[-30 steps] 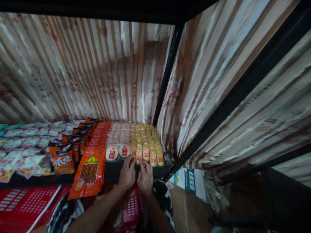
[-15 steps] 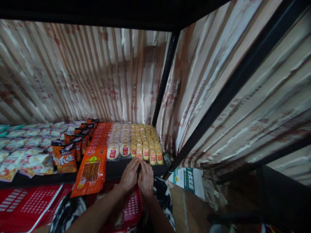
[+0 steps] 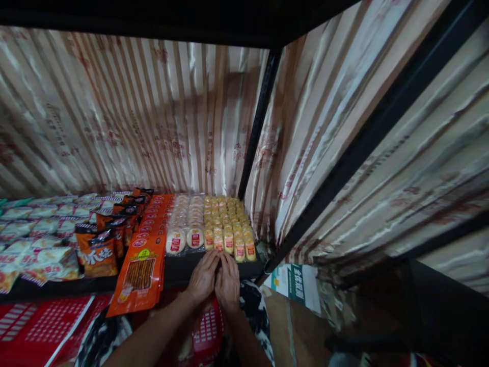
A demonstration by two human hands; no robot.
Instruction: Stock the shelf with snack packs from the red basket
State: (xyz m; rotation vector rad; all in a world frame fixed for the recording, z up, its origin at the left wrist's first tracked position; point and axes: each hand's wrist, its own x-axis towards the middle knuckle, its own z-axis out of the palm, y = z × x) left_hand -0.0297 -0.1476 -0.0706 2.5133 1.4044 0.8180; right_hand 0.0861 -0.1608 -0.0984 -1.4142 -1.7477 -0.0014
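Observation:
My left hand (image 3: 203, 278) and my right hand (image 3: 228, 280) are side by side at the shelf's front edge. Their fingers stretch forward, and the fingertips meet the front of the small yellow snack packs (image 3: 228, 243). Thumbs and the undersides of both hands are hidden. These packs stand in several columns, with red-and-white labels on the front ones. Just left of them are clear packs of round white cakes (image 3: 195, 238). Beyond those, orange flat packets of brown sticks (image 3: 139, 275) overlap in a row, the front one hanging over the edge.
Orange-and-black snack bags (image 3: 100, 257) and white snack packets (image 3: 49, 262) fill the shelf's left side. Red plastic baskets (image 3: 46, 321) sit below. A black post (image 3: 260, 127) rises at the back corner before pleated sheeting (image 3: 171, 102). A printed sheet (image 3: 296, 285) lies lower right.
The view has shifted slightly, so the shelf goods sit a little further left and lower. Both hands stay at the front of the yellow packs, with little visible movement.

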